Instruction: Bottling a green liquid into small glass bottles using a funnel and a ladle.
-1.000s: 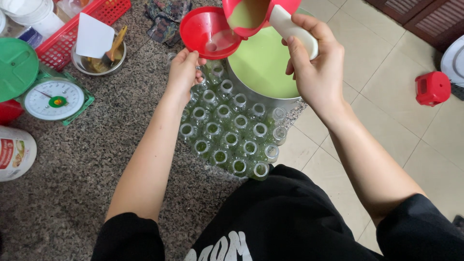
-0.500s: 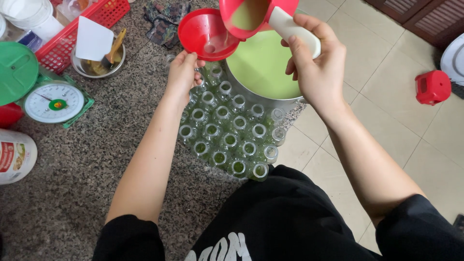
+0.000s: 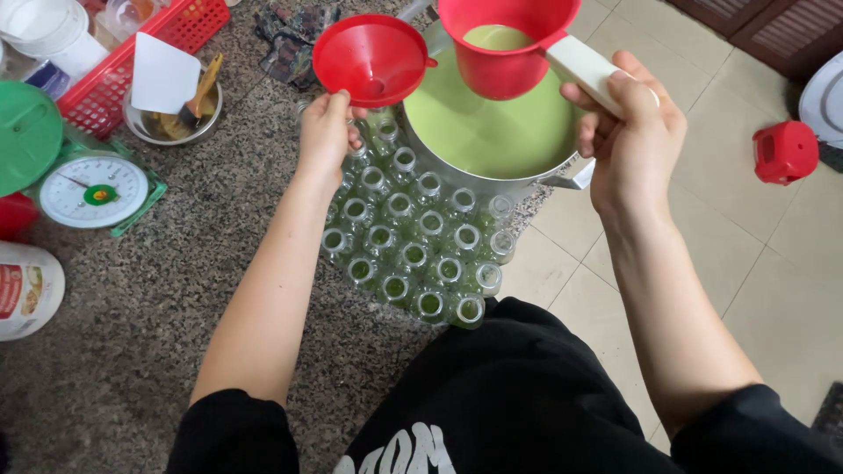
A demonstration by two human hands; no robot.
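one head-worn view looks steeply down, close over the counter's edge (image 3: 132, 351) and tiled floor (image 3: 746, 290).

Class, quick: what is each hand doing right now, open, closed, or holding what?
Left hand: closed on the red funnel, over the glass bottles.
Right hand: closed on the white handle of the red scoop.

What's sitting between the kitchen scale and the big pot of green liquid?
In the head view, clustered small glass bottles and the left hand holding the red funnel.
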